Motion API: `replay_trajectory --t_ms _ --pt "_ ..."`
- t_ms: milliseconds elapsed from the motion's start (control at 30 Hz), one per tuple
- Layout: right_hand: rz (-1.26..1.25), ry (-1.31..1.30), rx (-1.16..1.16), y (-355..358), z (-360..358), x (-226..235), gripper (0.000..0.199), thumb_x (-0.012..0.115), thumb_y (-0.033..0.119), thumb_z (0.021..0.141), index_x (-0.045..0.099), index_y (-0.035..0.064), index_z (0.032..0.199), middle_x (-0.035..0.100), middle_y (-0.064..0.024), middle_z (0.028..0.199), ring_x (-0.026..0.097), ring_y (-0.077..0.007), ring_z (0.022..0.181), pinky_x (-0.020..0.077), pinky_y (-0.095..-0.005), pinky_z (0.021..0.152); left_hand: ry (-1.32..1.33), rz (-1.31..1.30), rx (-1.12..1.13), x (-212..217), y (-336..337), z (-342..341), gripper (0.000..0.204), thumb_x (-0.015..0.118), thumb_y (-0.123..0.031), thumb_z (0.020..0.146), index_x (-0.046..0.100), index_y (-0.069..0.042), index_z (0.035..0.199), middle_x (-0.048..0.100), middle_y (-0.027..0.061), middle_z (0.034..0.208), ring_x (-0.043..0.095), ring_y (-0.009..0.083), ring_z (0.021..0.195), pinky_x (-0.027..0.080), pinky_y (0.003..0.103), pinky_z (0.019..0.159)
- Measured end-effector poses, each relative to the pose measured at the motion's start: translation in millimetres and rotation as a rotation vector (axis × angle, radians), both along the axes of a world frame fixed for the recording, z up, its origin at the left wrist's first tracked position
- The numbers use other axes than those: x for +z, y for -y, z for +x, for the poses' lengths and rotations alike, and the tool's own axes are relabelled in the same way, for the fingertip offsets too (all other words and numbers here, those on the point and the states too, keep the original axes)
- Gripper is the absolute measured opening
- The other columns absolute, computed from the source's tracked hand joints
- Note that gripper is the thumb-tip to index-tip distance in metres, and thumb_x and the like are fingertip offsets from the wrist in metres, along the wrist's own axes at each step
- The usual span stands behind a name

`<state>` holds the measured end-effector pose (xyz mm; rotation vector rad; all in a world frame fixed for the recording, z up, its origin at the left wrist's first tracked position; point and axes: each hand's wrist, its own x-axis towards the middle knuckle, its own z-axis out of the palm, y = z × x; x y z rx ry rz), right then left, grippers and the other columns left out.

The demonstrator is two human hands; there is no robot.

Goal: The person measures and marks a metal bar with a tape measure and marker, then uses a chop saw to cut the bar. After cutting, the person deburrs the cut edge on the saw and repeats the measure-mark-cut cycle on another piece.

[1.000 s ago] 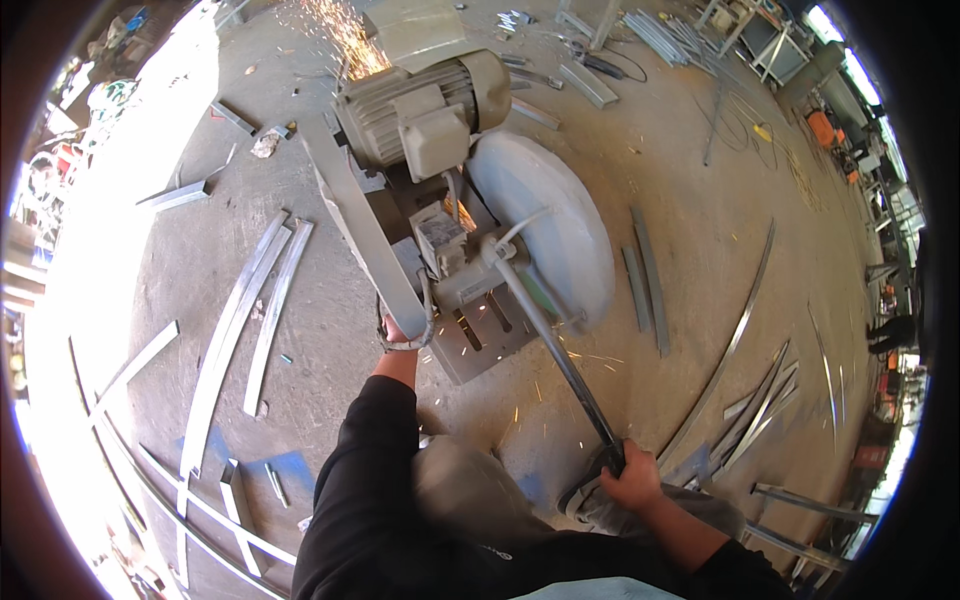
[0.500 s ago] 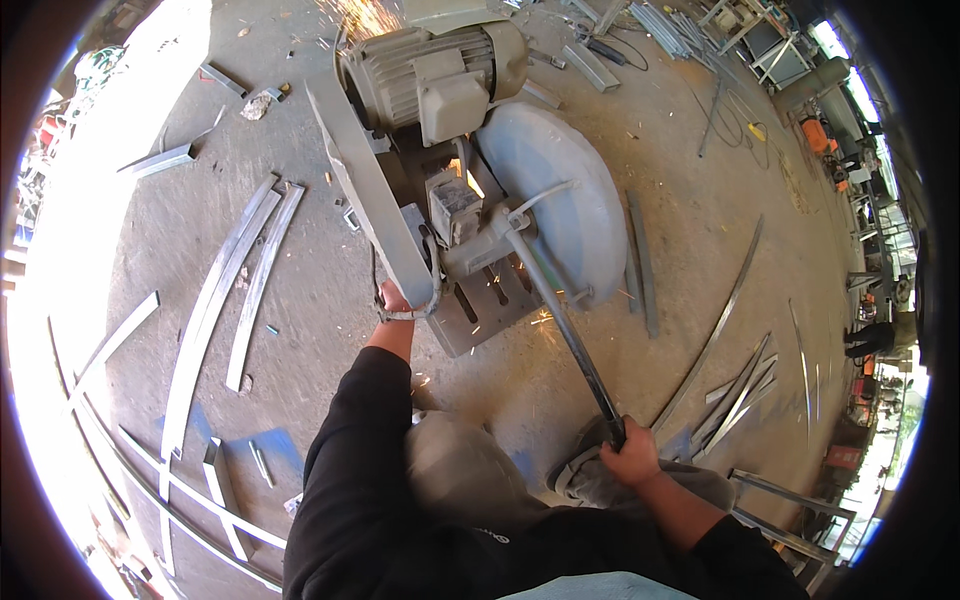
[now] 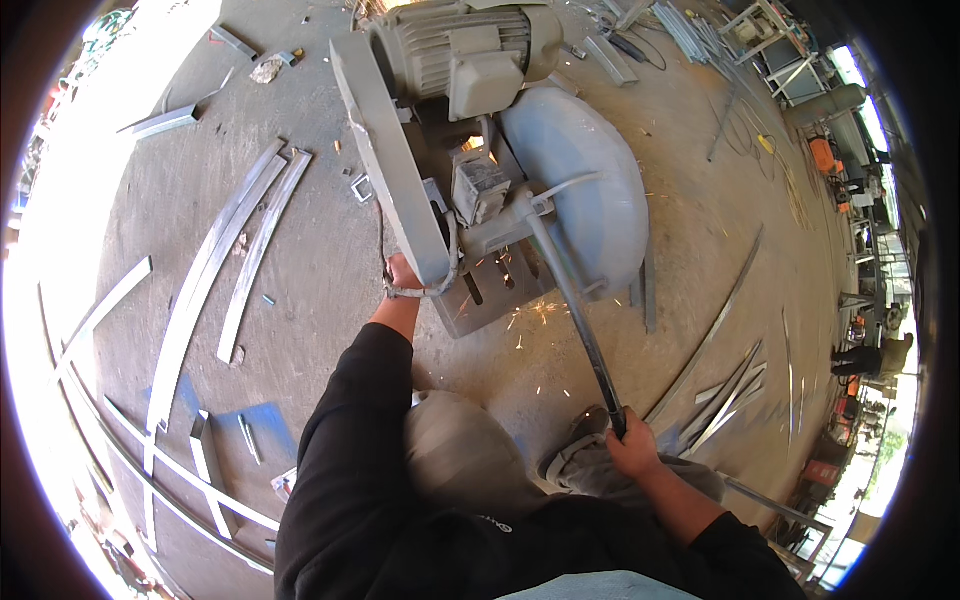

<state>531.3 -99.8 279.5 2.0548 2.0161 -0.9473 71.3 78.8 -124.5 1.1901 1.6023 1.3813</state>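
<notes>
**Right hand (image 3: pixel 632 443) closed around the lever (image 3: pixel 573 310) of a cut-off saw (image 3: pixel 480 192)**

The hand wrapped the lever's black end, as it had one second earlier. The left hand (image 3: pixel 402 272) was beside the lower end of the saw's flat grey cover (image 3: pixel 388 160), a cable (image 3: pixel 425 293) crossing its wrist; its fingers were hidden, so its grip could not be told. The saw stood on the concrete floor (image 3: pixel 720 170) in front of the person, now higher in view. Orange sparks (image 3: pixel 535 314) scattered by the near edge of its base plate (image 3: pixel 460 315); the broad spray beyond the motor (image 3: pixel 470 55) had dwindled to a sliver in sight. A square metal ring (image 3: pixel 355 184), unseen a second before, lay left of the cover. Farther left lay long metal strips (image 3: pixel 207 270).
</notes>
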Motion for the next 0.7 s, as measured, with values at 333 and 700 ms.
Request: replay_trajectory --t_ms 333,700 --pt "-0.017 -0.007 -0.006 -1 1 -2 0.026 0.071 0.017 0.088 0.056 0.0026 0.104 0.066 -0.0263 0.081 0.065 -0.0523 0.086 0.0504 -0.0572 0.072 -0.008 -0.139 -0.055 23 -1 8 0.059 0.045 -0.038 0.101 0.051 -0.012 0.154 0.057 0.0098 0.152 0.053 0.0316 0.141 0.043 0.047 0.116" --pt "-0.012 -0.013 0.007 -1 4 -8 0.023 0.070 0.017 0.088 0.055 0.0035 0.101 0.064 -0.0243 0.080 0.065 -0.0513 0.084 0.0505 -0.0557 0.071 1.091 0.437 -0.338 2 -4 -3 0.048 0.047 -0.036 0.103 0.059 -0.009 0.142 0.065 0.0092 0.137 0.062 0.0255 0.127 0.051 0.040 0.104"
